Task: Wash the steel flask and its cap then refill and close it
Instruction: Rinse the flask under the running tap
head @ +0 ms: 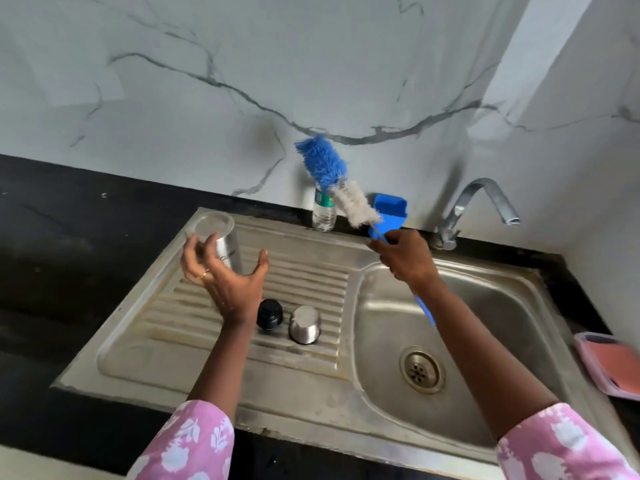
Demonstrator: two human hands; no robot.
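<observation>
While the right hand [407, 259] curls tightly round the blue handle of a bottle brush [325, 164] above the rear edge of the sink, right of the frame's centre, the left hand [225, 285] hangs over the ribbed drainboard [301, 271] with palm turned upward, fingers and thumb spread wide and gripping nothing. Its fingertips overlap the steel flask [228, 251] in the view, though whether they touch it cannot be told. This flask stands on end at the upper left of the drainboard, a flat round face on top. The brush slants up and to the left from the right hand, its white bristles just above the knuckles and its blue bristles higher, against the marble wall; the handle's tail shows below the wrist, over the sink basin [485, 306]. Lower on the drainboard, near the left forearm, a black stopper [269, 314] and a steel cup cap [304, 323] sit side by side, the cup cap mouth down. At the back edge, a clear plastic bottle [323, 216] stands beside a blue holder [391, 209], with the tap [485, 199] further right. A pink tray [588, 362] lies on the black counter at the right edge of the frame.
</observation>
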